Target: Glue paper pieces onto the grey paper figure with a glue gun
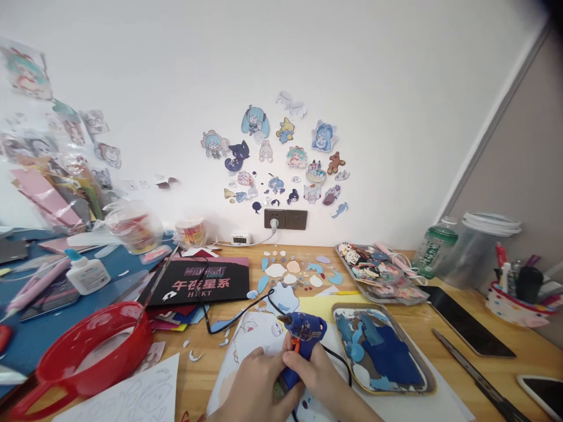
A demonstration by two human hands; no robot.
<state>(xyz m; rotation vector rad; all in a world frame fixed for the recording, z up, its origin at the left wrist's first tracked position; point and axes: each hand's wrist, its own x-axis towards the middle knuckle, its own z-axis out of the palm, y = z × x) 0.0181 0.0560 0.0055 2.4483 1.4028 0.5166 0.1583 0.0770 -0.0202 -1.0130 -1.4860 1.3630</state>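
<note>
A blue hot glue gun with an orange trigger is held low in front of me, its nozzle toward the left. My right hand is wrapped round the handle. From the other side, my left hand also closes on the handle, its fingertips near the trigger; some fingers are hidden. A black cord runs from the gun. Under the hands lies white paper with drawn and cut-out shapes. Just right of them, a tray with a tan rim holds blue and white paper pieces.
At left stand a red cup-like container and a glue bottle. A black folder lies behind. Several paper cut-outs are spread near the wall. On the right are a craft knife, a phone and a pen holder.
</note>
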